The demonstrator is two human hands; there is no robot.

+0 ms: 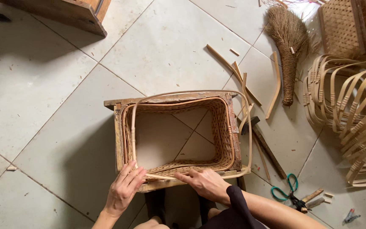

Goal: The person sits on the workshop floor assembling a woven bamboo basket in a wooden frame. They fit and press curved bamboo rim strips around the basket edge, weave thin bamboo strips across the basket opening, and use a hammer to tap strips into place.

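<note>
A rectangular wooden frame stands on the tiled floor with a woven cane wall lining its inside; floor tiles show through its open bottom. A thin pale cane strip loops over the frame's top edges. My left hand rests on the frame's near left corner, fingers pressing the cane strip there. My right hand lies on the near edge, its index finger pointing left along the strip.
A hammer lies right of the frame among cut cane strips. Green-handled scissors, a small broom, a stack of bent cane hoops, woven baskets and a wooden box surround the spot.
</note>
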